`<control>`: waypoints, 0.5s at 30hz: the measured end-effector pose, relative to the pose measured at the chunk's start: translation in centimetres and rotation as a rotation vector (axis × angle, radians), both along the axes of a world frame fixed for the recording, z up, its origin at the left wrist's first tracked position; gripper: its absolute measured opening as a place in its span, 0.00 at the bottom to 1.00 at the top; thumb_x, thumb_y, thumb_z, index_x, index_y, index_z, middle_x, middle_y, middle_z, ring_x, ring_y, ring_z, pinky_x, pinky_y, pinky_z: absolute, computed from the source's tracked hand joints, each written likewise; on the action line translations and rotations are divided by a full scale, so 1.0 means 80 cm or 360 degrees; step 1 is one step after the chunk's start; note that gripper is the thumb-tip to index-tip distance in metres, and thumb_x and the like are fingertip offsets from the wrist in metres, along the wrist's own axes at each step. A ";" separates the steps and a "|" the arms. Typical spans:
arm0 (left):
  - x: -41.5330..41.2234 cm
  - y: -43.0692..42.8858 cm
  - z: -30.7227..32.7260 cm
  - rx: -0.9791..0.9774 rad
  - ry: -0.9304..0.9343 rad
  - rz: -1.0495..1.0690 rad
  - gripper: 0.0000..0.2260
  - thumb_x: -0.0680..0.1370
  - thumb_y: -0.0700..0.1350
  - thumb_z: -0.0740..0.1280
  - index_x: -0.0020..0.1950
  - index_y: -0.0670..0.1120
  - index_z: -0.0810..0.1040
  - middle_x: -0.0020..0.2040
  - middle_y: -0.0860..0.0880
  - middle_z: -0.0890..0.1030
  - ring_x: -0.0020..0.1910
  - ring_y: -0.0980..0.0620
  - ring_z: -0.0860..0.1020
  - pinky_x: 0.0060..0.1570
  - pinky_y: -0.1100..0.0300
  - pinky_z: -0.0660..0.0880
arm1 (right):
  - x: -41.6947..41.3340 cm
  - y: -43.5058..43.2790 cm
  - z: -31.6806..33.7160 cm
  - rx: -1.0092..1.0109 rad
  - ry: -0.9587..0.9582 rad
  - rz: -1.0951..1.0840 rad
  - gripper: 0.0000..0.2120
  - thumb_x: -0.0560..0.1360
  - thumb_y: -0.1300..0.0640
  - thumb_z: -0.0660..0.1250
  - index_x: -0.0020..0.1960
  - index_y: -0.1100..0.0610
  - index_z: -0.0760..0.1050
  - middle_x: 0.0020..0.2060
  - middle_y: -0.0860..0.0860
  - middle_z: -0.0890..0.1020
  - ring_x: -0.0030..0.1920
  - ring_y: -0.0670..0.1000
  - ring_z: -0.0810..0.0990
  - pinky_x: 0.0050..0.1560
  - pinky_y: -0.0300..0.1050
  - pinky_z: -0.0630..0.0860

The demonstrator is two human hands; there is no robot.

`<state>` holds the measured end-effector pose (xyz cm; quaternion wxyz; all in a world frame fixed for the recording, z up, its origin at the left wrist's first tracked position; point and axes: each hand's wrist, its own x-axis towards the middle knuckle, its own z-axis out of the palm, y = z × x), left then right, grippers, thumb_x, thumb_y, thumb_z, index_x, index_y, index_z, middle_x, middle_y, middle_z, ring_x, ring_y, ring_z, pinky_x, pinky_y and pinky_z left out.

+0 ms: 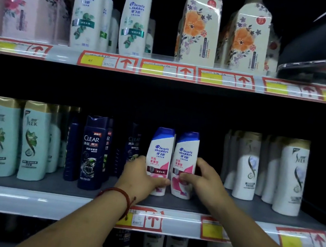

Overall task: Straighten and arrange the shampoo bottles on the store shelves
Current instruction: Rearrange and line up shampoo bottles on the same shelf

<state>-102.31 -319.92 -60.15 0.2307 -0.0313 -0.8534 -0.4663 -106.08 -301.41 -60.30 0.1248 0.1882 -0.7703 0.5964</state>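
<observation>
Two white and pink shampoo bottles with blue caps stand upright side by side on the middle shelf (168,204). My left hand (140,177) wraps the lower part of the left pink bottle (160,150). My right hand (204,180) grips the lower part of the right pink bottle (186,153). Both bottles face forward and nearly touch. To their left stand dark blue bottles (92,151) and mint green bottles (33,141). White bottles with gold caps (292,175) stand to the right.
The upper shelf holds white bottles with blue caps (135,20), pink floral packs (28,2) and orange floral packs (199,26). A dark flat object (306,67) lies at its right end. Price tags line the shelf edges. More bottles show on the shelf below.
</observation>
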 end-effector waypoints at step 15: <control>-0.030 0.001 -0.018 0.0206 0.0017 -0.0142 0.13 0.74 0.42 0.76 0.57 0.51 0.82 0.49 0.55 0.85 0.48 0.56 0.83 0.55 0.55 0.80 | -0.020 0.007 -0.012 0.0058 0.0123 -0.0358 0.17 0.76 0.58 0.70 0.63 0.48 0.76 0.56 0.49 0.76 0.52 0.49 0.81 0.60 0.51 0.79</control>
